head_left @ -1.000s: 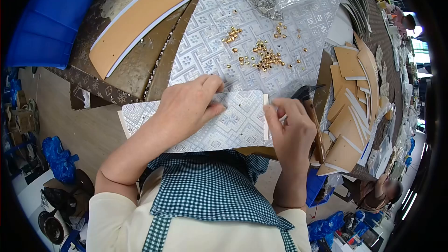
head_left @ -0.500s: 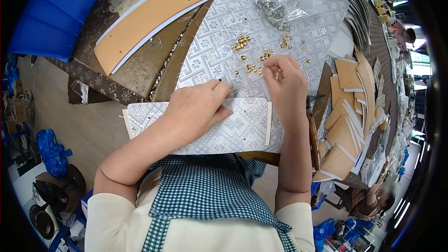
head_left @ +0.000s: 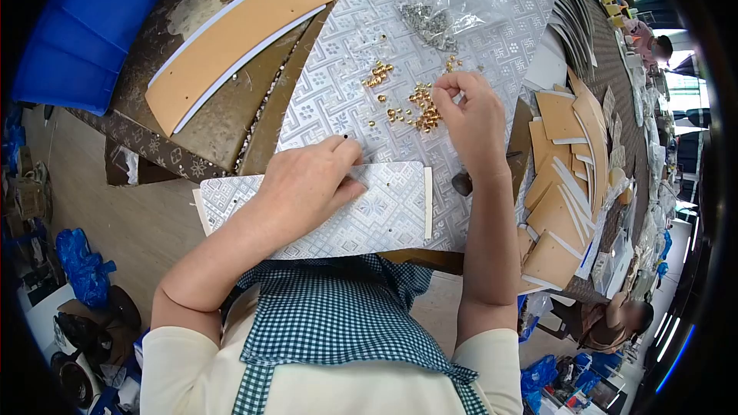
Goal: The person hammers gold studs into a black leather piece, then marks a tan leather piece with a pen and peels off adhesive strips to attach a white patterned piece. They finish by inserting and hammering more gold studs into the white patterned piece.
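A patterned silvery panel with small holes and pale strips at both ends lies in front of me. My left hand presses on it, fingers curled at its far edge and thumb bent on its surface. A small dark dot shows by the index fingertip. My right hand is in a pinch beside a heap of gold dome-shaped studs; what its fingertips hold is hidden. More gold studs lie to the left. Behind them sits a clear plastic bag with small silvery metal pieces.
A tan curved panel with white edges lies on the worn brown surface at left, near a blue bin. Tan pieces are stacked at right. A dark rounded tool end shows beside my right forearm. Another person sits at far right.
The view has shifted slightly. My right hand has moved over the gold studs, and those near its fingertips now lie in a closer heap. My left hand stays on the panel.
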`<action>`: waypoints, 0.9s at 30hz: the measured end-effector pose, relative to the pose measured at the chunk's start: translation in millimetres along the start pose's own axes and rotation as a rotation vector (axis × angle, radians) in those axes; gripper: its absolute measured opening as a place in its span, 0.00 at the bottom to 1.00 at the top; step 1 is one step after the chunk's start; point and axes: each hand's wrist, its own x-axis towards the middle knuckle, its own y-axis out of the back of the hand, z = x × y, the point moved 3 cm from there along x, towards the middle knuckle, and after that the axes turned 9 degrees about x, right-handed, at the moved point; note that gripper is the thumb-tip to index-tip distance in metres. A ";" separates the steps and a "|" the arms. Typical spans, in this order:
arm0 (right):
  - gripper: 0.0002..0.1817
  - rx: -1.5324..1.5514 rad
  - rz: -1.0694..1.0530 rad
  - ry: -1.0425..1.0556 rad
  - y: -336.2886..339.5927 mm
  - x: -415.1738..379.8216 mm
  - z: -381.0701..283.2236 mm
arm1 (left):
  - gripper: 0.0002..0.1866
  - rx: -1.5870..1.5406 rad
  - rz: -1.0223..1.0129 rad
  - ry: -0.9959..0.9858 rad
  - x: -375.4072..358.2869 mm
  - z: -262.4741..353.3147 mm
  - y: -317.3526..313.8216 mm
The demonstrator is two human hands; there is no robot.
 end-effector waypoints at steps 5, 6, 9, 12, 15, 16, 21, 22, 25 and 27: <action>0.08 -0.137 -0.114 -0.128 -6.8 14.7 -0.2 | 0.16 0.002 -0.005 0.003 0.3 -0.2 0.1; 0.09 -0.166 -0.135 -0.167 -8.4 16.4 0.3 | 0.16 0.005 -0.002 0.001 0.2 0.1 0.2; 0.10 -0.194 -0.172 -0.199 -10.9 20.8 1.0 | 0.16 0.004 -0.008 0.001 0.4 -0.3 0.2; 0.09 -0.248 -0.210 -0.272 -11.2 23.6 -4.2 | 0.16 0.006 -0.006 0.000 0.2 -0.6 -0.6; 0.08 -0.306 -0.182 -0.231 -14.9 24.7 -4.0 | 0.16 0.008 -0.011 0.000 0.5 -0.5 -0.4; 0.08 -0.290 -0.159 -0.210 -14.1 23.0 -4.7 | 0.16 0.007 -0.016 0.003 0.5 -0.6 -0.4; 0.03 -0.087 -0.036 -0.038 -2.4 -7.8 -23.2 | 0.15 0.009 0.006 -0.013 0.0 -1.2 -1.0; 0.02 -0.026 -0.052 0.019 -1.1 -19.5 -28.4 | 0.15 0.005 0.005 -0.011 0.3 -1.2 -0.9; 0.05 0.113 -0.099 0.125 -1.5 -59.7 -42.7 | 0.15 0.000 0.019 -0.014 0.1 -0.9 -0.6; 0.05 0.063 -0.155 0.118 -3.1 -79.2 -47.3 | 0.16 0.005 0.029 -0.014 -0.1 -1.6 -2.0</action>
